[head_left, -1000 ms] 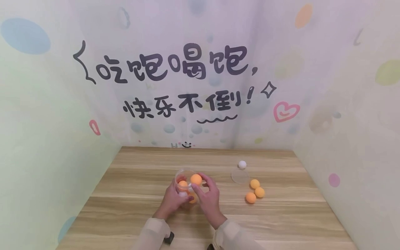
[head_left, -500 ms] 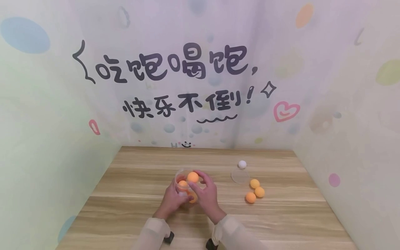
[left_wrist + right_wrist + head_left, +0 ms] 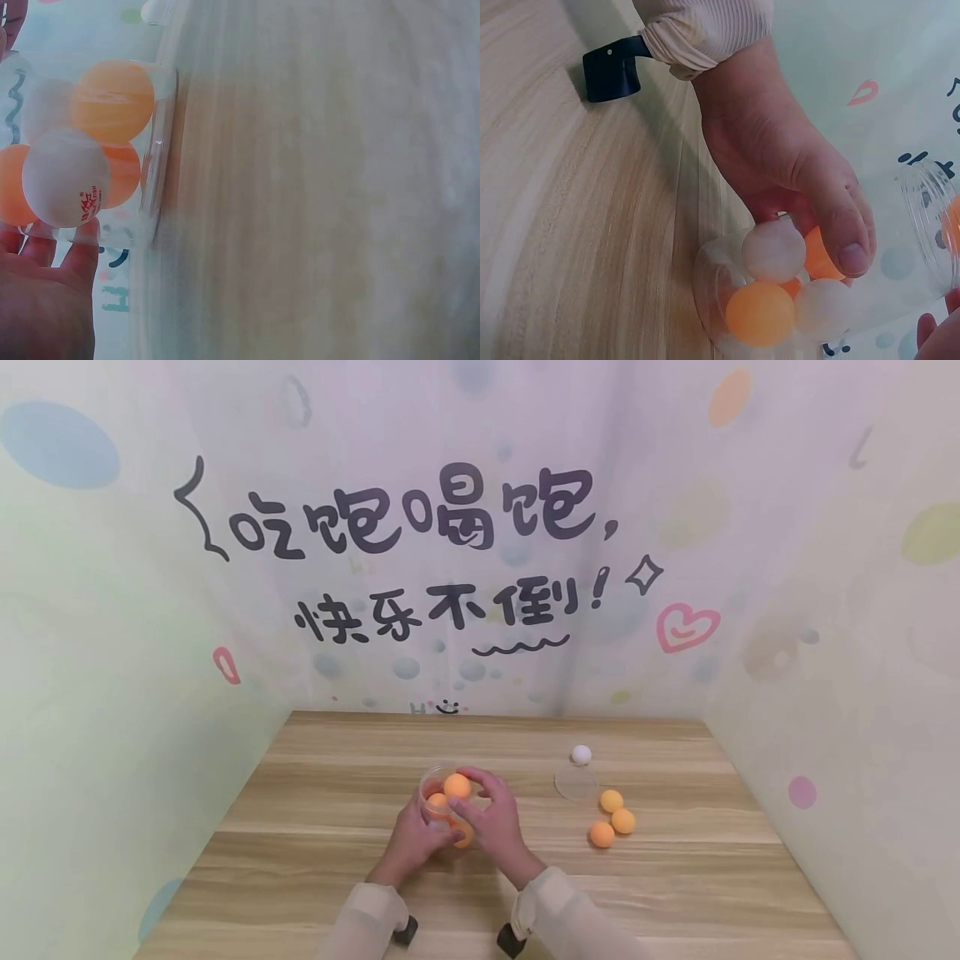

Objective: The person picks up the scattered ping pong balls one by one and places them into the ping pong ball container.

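Fingers [image 3: 480, 775] on an orange ball [image 3: 457, 787] and a clear jar [image 3: 921, 217]

We see the right hand [image 3: 495, 827] pinch the orange ball between thumb and fingers, right at the open top of the clear jar. We see the left hand [image 3: 416, 839] curl around the side of the clear jar and hold it. Inside, we spot more orange balls [image 3: 760, 313] and some white balls [image 3: 774, 251], piled up. We see red print on one of the white ones.

Off to the right, we find a clear round disc [image 3: 577, 782] flat on the wood table [image 3: 675, 902]. A lone white ball [image 3: 582, 755] sits just behind it, and three loose orange balls [image 3: 623, 822] huddle near it. Past the table, we see big black writing [image 3: 459, 510] on the spotty back wall [image 3: 420, 410].
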A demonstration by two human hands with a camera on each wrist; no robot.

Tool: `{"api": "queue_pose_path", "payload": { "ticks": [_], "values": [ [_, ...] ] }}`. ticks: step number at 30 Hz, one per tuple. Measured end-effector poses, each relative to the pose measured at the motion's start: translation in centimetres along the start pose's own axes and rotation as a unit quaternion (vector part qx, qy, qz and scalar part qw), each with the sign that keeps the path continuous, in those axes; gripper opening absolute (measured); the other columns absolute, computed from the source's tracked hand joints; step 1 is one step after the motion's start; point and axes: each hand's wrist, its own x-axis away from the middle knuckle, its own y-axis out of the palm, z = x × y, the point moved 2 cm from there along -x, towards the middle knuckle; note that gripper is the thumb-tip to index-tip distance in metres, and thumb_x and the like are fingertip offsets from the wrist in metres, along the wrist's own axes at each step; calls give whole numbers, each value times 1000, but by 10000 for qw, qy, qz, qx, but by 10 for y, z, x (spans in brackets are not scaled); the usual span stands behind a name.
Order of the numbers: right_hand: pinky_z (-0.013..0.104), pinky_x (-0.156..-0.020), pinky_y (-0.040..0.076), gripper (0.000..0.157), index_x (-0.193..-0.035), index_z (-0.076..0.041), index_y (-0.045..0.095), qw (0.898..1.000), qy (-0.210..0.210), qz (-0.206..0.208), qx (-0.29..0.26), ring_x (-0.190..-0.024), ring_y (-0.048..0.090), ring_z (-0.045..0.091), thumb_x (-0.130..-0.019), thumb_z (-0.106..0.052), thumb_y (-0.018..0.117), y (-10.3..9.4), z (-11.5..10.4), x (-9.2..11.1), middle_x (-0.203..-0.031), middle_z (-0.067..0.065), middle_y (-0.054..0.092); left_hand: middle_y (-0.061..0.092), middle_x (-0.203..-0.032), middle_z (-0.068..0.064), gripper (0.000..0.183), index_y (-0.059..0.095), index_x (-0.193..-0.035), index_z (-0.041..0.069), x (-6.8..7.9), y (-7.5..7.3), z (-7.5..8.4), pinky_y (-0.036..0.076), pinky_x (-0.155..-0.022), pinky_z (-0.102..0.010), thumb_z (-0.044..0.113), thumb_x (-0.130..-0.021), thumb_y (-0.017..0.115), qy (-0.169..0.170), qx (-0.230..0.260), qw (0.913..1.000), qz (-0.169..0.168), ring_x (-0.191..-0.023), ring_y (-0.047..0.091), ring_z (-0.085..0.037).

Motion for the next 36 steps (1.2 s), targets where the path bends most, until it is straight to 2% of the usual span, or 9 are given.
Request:
{"api": "queue_pose_path", "payload": {
  "ticks": [3,6,10,13,21,25,27,33,36],
  "values": [
    [55,-91,41,39,-120,-18,65,10000,50,-30,43,-112,51,21,-85,-31,76,0,1,1,-121,-4,63,57,-126,2,81,45,-133,23,0,0,1,49,-92,-30,21,-67,91,-40,-21,10000,10,-105,58,-16],
    [54,-92,40,39,-120,-18,66,9999,120,-13,33,-112,51,22,-84,-30,77,0,2,2,-121,-4,62,57,-127,-2,81,45,-135,16,1,1,6,49,-91,-31,16,-68,90,-1,-58,10000,40,-105,58,-18],
    [54,-92,39,39,-120,-19,66,9998,174,9,-59,-114,51,22,-84,-28,78,0,0,2,-122,-3,62,58,-126,-7,81,44,-135,6,5,0,25,50,-90,-30,9,-68,89,163,-49,9998,78,-105,58,-19],
    [53,-93,40,39,-120,-18,66,9998,144,20,-132,-114,51,23,-84,-26,78,0,1,2,-123,-2,62,59,-124,-8,79,45,-135,4,8,-3,39,51,-87,-28,7,-69,88,178,-38,9998,58,-103,59,-19],
    [53,-92,44,36,-119,-11,66,9997,-222,37,1,-116,53,23,-85,-16,75,-2,4,5,-123,0,64,55,-129,-17,80,43,-135,-2,10,-4,45,49,-90,-26,12,-70,88,-9,-213,9998,-27,-108,58,-24],
    [52,-92,45,35,-118,-9,66,9995,-294,66,28,-116,54,23,-85,-13,75,-4,4,7,-122,0,64,55,-130,-17,81,43,-135,-3,9,-4,43,49,-92,-29,11,-70,88,-22,-187,9998,-50,-109,58,-25],
    [50,-91,46,34,-116,-9,66,9993,-350,95,18,-116,54,22,-84,-11,75,-4,4,9,-123,0,64,54,-131,-18,82,43,-136,-1,8,-3,35,49,-93,-31,14,-70,89,18,-189,9998,-35,-110,58,-25],
    [55,-86,48,28,-111,7,63,9982,-585,71,-53,-115,54,36,-84,5,70,-12,-31,18,-126,20,61,52,-135,-15,85,43,-137,12,1,0,4,47,-97,-35,26,-68,90,5,-271,9996,-32,-114,56,-21],
    [58,-85,48,27,-111,8,62,9983,-580,44,-94,-116,53,38,-84,7,69,-14,-38,20,-126,23,59,52,-136,-15,85,43,-137,15,-1,1,-2,47,-97,-40,27,-67,90,-67,-281,9996,-52,-114,55,-23]
  ]
}}
